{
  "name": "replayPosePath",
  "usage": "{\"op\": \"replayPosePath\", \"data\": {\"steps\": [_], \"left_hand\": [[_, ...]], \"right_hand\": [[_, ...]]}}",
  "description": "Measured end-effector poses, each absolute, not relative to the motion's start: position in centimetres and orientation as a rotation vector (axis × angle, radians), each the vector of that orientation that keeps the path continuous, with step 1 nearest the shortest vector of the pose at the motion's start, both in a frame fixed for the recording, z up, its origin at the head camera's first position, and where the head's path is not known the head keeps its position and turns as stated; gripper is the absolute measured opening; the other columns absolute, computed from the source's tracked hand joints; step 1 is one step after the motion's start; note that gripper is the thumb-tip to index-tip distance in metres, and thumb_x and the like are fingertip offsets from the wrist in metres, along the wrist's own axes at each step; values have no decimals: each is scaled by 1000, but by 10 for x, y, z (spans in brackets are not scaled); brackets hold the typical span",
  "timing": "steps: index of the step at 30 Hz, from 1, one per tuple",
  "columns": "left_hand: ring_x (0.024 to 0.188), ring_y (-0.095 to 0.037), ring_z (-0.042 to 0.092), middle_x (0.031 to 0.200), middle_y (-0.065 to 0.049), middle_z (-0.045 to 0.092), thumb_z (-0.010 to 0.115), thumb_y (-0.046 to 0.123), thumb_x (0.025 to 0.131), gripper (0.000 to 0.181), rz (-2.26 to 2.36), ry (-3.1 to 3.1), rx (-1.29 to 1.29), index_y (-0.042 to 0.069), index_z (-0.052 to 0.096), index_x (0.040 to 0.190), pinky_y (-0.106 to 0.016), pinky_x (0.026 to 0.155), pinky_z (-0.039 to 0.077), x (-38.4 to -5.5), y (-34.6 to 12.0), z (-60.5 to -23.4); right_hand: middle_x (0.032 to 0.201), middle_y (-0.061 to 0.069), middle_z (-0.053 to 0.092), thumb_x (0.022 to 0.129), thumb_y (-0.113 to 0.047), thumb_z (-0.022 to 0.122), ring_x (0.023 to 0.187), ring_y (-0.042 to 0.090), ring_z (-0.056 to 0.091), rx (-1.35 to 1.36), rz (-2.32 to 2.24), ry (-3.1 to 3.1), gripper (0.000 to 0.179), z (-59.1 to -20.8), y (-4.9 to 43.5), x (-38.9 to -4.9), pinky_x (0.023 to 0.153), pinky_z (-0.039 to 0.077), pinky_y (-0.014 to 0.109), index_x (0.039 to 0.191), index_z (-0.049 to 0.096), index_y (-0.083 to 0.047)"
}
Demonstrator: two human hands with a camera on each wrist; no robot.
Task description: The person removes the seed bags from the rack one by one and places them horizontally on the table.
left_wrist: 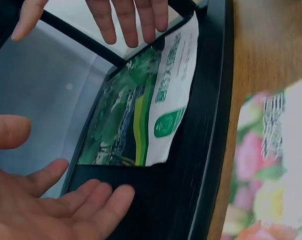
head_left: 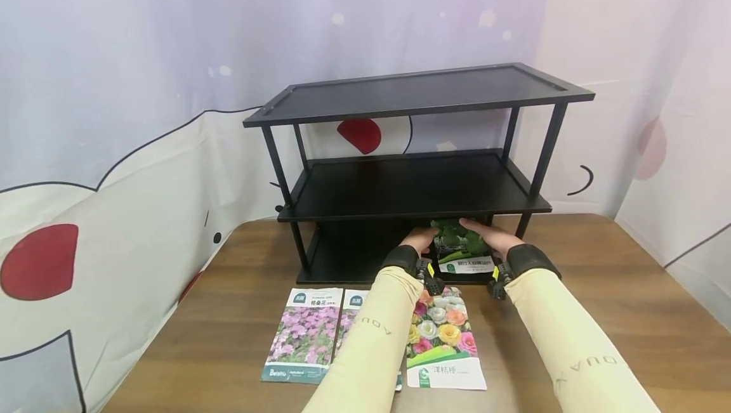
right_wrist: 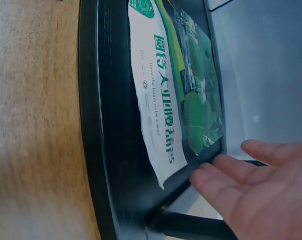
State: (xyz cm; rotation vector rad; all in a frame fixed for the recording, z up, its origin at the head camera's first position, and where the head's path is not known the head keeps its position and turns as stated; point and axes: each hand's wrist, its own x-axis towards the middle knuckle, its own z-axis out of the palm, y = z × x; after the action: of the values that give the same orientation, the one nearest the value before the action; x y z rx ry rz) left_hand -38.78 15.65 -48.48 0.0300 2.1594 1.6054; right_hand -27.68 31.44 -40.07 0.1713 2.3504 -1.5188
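A green seed packet (head_left: pixel 464 245) with a white lower band lies flat on the bottom shelf of a black rack, at its right end. My left hand (head_left: pixel 419 240) is just left of the packet, fingers spread and relaxed. On the packet's other side is my right hand (head_left: pixel 495 238), with its fingers extended. In the left wrist view, a gap shows between the packet (left_wrist: pixel 126 112) and the left hand (left_wrist: pixel 66 207). The right wrist view has the right hand (right_wrist: pixel 260 185) close by the packet's corner, holding nothing.
The black rack (head_left: pixel 400 207) has three levels, with posts at its corners. On the wooden table (head_left: pixel 223 330) before it lie a pink-flower packet (head_left: pixel 305 337), a similar one (head_left: pixel 348 318) partly under the left sleeve, and a multicoloured-flower packet (head_left: pixel 442 343). A printed cloth (head_left: pixel 171 83) hangs behind.
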Motion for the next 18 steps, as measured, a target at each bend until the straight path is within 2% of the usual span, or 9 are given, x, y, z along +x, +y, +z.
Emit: {"op": "replayPosePath", "data": {"steps": [2, 5, 9, 13, 14, 16, 18], "left_hand": [[115, -40, 47, 138, -12, 41, 56, 33, 92, 49, 1623, 2130, 6, 15, 44, 136, -45, 68, 52, -366, 150, -456], [109, -37, 50, 130, -15, 46, 56, 23, 92, 47, 1607, 2131, -17, 12, 44, 136, -44, 67, 52, -350, 146, -434], [92, -33, 56, 113, -17, 51, 60, 19, 88, 46, 1580, 2156, 4, 9, 47, 131, -43, 65, 51, -366, 148, -451], [92, -31, 57, 113, -15, 52, 59, 16, 87, 46, 1566, 2190, 23, 7, 47, 130, -43, 69, 51, -378, 150, -471], [91, -30, 56, 112, -14, 53, 59, 14, 87, 44, 1559, 2197, 19, 7, 49, 130, -42, 69, 51, -381, 151, -477], [87, -30, 55, 105, -13, 53, 56, 14, 88, 40, 1542, 2214, 47, 4, 50, 126, -42, 64, 51, -399, 156, -501], [82, -27, 54, 99, -10, 53, 56, 16, 89, 34, 1512, 2249, 50, 6, 53, 122, -41, 61, 51, -414, 161, -523]], "right_hand": [[147, 28, -16, 89, -62, 41, 133, 49, -6, 189, -1503, 2348, 99, -402, 315, -279, 103, 13, 64, 144, -15, -2], [147, 29, -12, 89, -58, 44, 133, 50, 0, 245, -1505, 2352, 98, -405, 314, -281, 102, 19, 62, 144, -14, -1], [146, 33, 1, 93, -42, 48, 131, 50, 13, 350, -1528, 2404, 88, -413, 313, -284, 100, 29, 57, 144, -5, 7], [139, 37, 17, 92, -18, 47, 124, 49, 29, 390, -1515, 2488, 68, -421, 313, -284, 92, 41, 52, 139, 12, 16], [135, 37, 23, 92, -14, 46, 116, 48, 37, 388, -1494, 2509, 62, -422, 313, -284, 87, 45, 49, 137, 18, 18], [122, 36, 36, 91, -10, 45, 90, 40, 51, 360, -1401, 2571, 48, -424, 313, -283, 72, 49, 41, 128, 33, 19], [100, 29, 46, 91, -8, 43, 64, 27, 50, 308, -1290, 2624, 32, -425, 314, -283, 56, 46, 32, 109, 44, 18]]}}
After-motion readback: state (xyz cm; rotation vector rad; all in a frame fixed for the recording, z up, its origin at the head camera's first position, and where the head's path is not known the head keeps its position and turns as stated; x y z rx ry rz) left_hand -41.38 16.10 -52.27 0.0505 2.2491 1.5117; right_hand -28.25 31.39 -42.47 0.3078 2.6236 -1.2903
